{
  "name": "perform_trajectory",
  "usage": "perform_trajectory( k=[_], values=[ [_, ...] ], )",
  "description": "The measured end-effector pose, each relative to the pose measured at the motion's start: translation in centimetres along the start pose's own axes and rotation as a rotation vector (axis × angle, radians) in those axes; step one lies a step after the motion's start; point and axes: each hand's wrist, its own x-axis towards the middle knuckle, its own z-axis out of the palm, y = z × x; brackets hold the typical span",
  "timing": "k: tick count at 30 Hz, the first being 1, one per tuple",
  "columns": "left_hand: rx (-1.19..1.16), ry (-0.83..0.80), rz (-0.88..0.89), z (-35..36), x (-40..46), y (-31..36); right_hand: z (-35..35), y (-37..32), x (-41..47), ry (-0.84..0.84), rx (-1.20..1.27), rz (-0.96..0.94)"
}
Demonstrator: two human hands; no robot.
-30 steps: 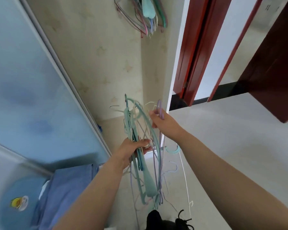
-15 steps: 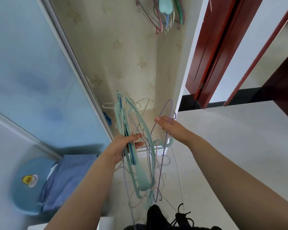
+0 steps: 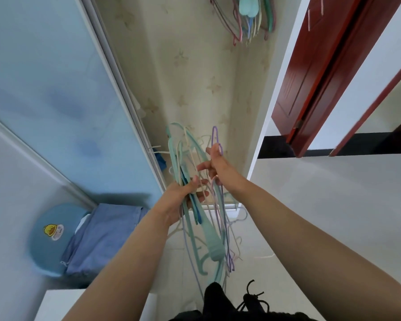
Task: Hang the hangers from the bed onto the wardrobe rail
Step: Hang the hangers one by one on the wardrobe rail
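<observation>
While standing before the open wardrobe, at far left: blue stool point(image 3: 49, 239) with a duck sticker, tucked against the sliding door point(image 3: 44, 77). Just beside it, folded blue cloth point(image 3: 102, 237), touching the stool's right edge. Door slid left, presumably to clear access to the rail.

Next, left hand point(image 3: 183, 200), clenched around a bundle point(image 3: 195, 205) of plastic hangers (teal, blue, cream, lilac, too tangled to count). Gripped near the necks, hooks up and bodies dangling toward the floor, likely so that 1 hanger at a time can be drawn off the top. Thumb across the front, pinning the stack.

Further right, right hand point(image 3: 215, 165), pinching a purple hanger point(image 3: 215, 137) by its upper part, hook sticking up above the fingers. Raised a little above the bundle's hooks but lower part lost among the others; cannot tell whether fully free. Probably the step in hand: separating 1 hanger for the rail.

Up top, hung hangers point(image 3: 248, 17) in a tight cluster, rail itself out of view. Well above both hands, so a long upward reach seems due next. Risk, as a guess: snagged hooks dragging neighbours out of the grip.

Far right, red door point(image 3: 322, 66), ajar, well apart from the work.
</observation>
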Motion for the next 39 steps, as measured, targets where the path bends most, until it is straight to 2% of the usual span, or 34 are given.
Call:
perform_trajectory(
  k=[5,10,16,18,20,23,26,30,33,35,39],
  values=[
    [0.035,-0.029,0.017,0.8,-0.5,-0.2,1.5,0.3,0.3,0.129,-0.297,0.024],
    [0.058,-0.027,0.041,1.0,-1.4,-0.2,2.1,-0.7,0.6,-0.023,-0.166,0.150],
    [0.188,0.004,0.066,0.9,-1.7,0.0,3.2,-1.1,0.7,-0.030,-0.230,0.191],
    [0.199,0.011,0.073,0.6,-1.6,0.5,2.9,-1.1,1.0,-0.072,-0.234,0.150],
    [0.189,0.027,0.076,0.0,-1.4,1.3,1.9,-1.2,1.0,-0.080,-0.282,0.003],
    [0.176,0.038,0.078,-1.4,-0.5,2.9,-0.2,-1.1,1.1,0.004,-0.569,-0.205],
    [0.194,0.013,0.073,-2.9,0.7,4.4,-1.9,-1.0,1.2,0.038,-0.784,-0.153],
    [0.237,-0.042,0.027,-5.2,2.2,6.3,-3.7,-0.8,2.0,-0.150,-0.573,-0.009],
    [0.253,-0.125,-0.004,-6.3,3.2,7.5,-3.4,-0.9,2.5,-0.269,-0.617,0.031],
    [0.238,-0.187,-0.031,-6.7,3.8,8.4,-2.1,-0.8,2.9,-0.200,-0.594,0.013],
    [0.177,-0.275,-0.095,-7.7,5.3,9.9,-0.1,0.1,3.5,0.325,-0.362,-0.085]
  ],
)
